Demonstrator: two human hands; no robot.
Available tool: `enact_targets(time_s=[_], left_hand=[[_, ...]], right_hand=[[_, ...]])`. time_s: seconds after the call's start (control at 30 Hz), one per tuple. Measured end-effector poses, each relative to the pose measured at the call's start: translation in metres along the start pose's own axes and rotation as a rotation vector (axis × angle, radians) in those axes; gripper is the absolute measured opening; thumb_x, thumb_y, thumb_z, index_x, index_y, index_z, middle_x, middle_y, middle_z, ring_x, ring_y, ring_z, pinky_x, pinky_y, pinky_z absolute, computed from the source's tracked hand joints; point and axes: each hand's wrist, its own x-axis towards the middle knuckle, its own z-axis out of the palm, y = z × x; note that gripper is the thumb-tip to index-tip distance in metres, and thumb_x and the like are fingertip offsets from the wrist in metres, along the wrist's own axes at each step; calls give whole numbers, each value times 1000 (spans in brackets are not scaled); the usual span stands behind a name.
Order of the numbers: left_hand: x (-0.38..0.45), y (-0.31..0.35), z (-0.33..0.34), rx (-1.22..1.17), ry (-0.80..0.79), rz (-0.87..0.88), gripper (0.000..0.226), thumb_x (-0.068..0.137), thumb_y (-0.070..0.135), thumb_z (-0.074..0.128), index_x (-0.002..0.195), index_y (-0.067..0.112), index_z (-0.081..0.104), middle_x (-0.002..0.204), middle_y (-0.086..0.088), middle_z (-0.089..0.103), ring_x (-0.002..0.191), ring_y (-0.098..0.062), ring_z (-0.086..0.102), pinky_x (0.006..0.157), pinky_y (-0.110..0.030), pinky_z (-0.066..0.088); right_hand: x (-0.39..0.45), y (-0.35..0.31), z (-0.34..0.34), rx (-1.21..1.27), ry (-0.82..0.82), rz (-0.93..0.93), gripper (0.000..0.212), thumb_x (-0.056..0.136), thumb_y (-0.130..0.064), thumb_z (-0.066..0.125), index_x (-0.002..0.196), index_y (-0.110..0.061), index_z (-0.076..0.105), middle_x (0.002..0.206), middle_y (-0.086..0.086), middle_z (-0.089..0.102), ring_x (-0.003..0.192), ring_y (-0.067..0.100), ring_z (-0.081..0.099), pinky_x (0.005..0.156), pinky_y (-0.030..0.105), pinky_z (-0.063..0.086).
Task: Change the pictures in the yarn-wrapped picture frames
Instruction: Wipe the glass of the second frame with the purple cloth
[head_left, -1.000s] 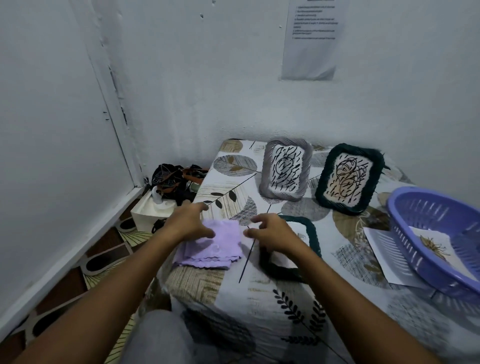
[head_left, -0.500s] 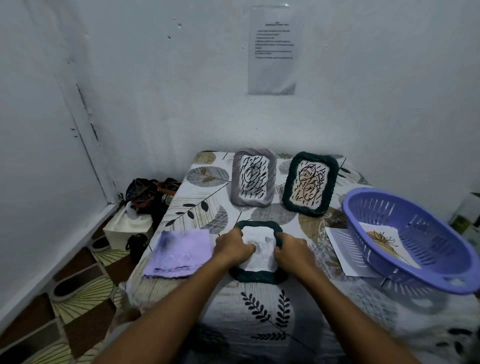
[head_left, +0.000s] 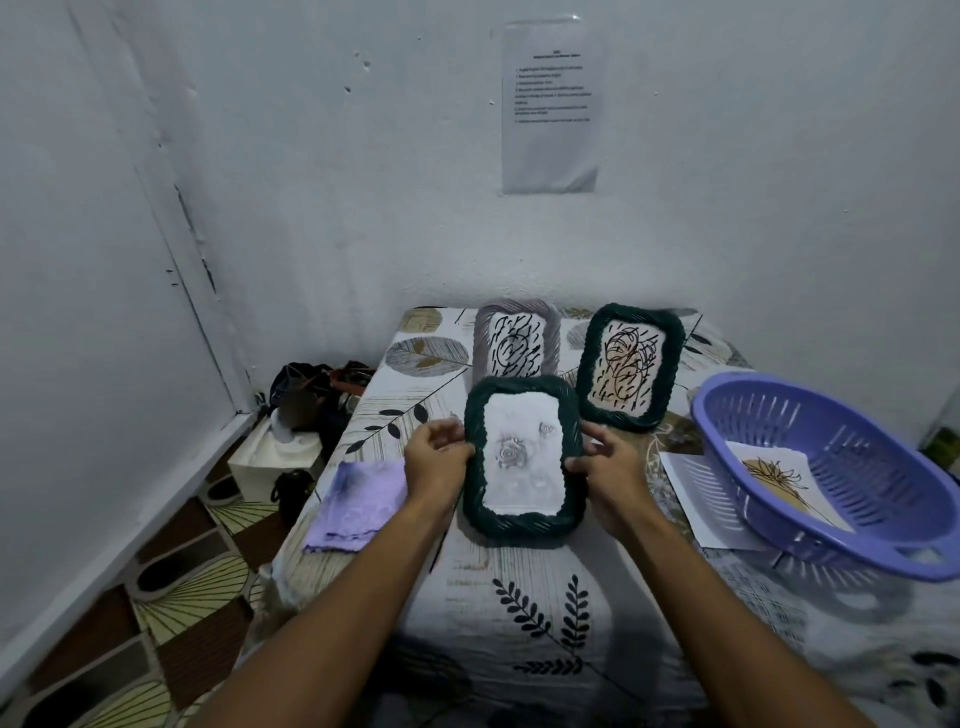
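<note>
I hold a dark green yarn-wrapped frame (head_left: 522, 525) upright above the table, its pale picture of grey roses facing me. My left hand (head_left: 439, 454) grips its left edge and my right hand (head_left: 605, 460) grips its right edge. Behind it a grey yarn-wrapped frame (head_left: 480, 343) and a second dark green frame (head_left: 670, 364) lean against the wall, each with a scribbled line drawing. A purple basket (head_left: 852, 540) at the right holds a picture of a plant (head_left: 774, 475).
A folded lilac cloth (head_left: 361, 504) lies at the table's left edge. A white sheet (head_left: 691, 499) sticks out from under the basket. A tissue box (head_left: 275, 454) and dark bags (head_left: 311, 395) sit on the floor at left. A printed notice (head_left: 550, 104) hangs on the wall.
My hands left the lilac cloth, took the green frame by its sides, and have lifted it off the table and tilted it upright to face me.
</note>
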Motion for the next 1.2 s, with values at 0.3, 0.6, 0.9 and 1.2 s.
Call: enact_targets(time_s=[0.3, 0.6, 0.9, 1.2], left_hand=[[22, 43, -32, -206, -445, -109, 27, 99, 28, 47, 116, 13, 61, 105, -7, 73, 94, -20, 70, 79, -36, 56], [86, 65, -64, -389, -441, -137, 48, 94, 39, 45, 130, 9, 55, 125, -18, 63, 112, -32, 62, 87, -43, 56], [156, 51, -77, -436, -301, 63, 44, 97, 37, 44, 132, 13, 52, 120, -13, 67, 109, -30, 65, 82, -44, 57], [201, 22, -64, -456, -255, 48, 60, 91, 50, 49, 136, 11, 50, 129, -20, 60, 117, -39, 59, 95, -62, 46]], right_hand=[[3, -30, 38, 138, -184, -102, 62, 82, 25, 46, 137, -3, 46, 126, 18, 59, 112, 30, 58, 94, 47, 51], [41, -44, 99, 37, -315, -196, 62, 82, 22, 49, 137, -7, 47, 110, 7, 61, 96, 18, 59, 79, 31, 54], [91, -1, 140, -274, -397, -61, 55, 90, 14, 39, 141, -7, 41, 115, 0, 57, 80, 16, 50, 75, 35, 50], [109, 32, 158, -233, -315, -120, 53, 89, 12, 47, 121, -28, 59, 84, -6, 67, 64, 10, 50, 67, 33, 48]])
